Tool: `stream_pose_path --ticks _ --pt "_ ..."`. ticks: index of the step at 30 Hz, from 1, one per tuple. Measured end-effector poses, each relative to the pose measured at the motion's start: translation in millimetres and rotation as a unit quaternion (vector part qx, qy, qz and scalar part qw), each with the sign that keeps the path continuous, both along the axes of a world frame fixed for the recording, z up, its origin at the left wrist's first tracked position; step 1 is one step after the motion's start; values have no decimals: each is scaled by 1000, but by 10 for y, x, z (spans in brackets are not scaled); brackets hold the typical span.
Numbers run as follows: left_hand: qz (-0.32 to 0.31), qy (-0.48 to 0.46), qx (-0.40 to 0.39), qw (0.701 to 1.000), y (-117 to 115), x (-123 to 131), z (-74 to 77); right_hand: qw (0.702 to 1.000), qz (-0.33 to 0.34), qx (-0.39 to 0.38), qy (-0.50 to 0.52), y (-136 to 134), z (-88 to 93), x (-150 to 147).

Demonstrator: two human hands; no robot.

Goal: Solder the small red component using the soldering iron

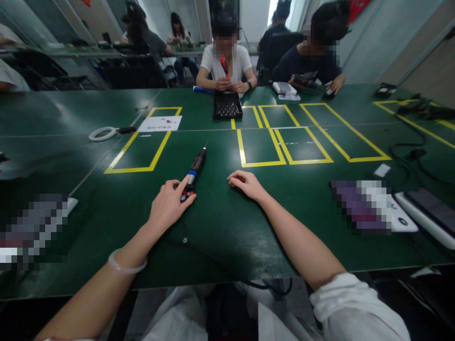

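fingers (pixel 183 183) of the left hand (pixel 166 204) touch one screwdriver (pixel 197 165).

The left hand (pixel 168 204) hides part of the rear of an electric screwdriver (pixel 197 164). Some fingertips of the right hand (pixel 249 184) curl out of sight. Toward the near edge of the tabletop (pixel 223 227), blocky blurring obscures a flat object (pixel 39 222) at left, cut off by the picture, and a purple-and-white item (pixel 366 206) at right. Print on the white sheet (pixel 160 124) is too small to read.
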State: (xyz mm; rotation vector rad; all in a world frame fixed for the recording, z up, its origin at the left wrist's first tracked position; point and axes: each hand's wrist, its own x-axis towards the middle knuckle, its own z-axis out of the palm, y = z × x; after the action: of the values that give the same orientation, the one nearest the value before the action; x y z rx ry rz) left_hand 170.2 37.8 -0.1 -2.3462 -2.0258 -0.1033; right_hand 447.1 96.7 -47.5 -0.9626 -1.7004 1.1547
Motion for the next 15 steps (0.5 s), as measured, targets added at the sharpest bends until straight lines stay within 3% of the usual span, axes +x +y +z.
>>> stream_pose_path --ticks 11,15 --pt "171 34 -47 983 -332 -1430 5 999 -2 14 -32 8 -22 -4" --pt "175 64 -46 981 -401 -1871 -3 999 -4 20 -46 10 -24 -4"
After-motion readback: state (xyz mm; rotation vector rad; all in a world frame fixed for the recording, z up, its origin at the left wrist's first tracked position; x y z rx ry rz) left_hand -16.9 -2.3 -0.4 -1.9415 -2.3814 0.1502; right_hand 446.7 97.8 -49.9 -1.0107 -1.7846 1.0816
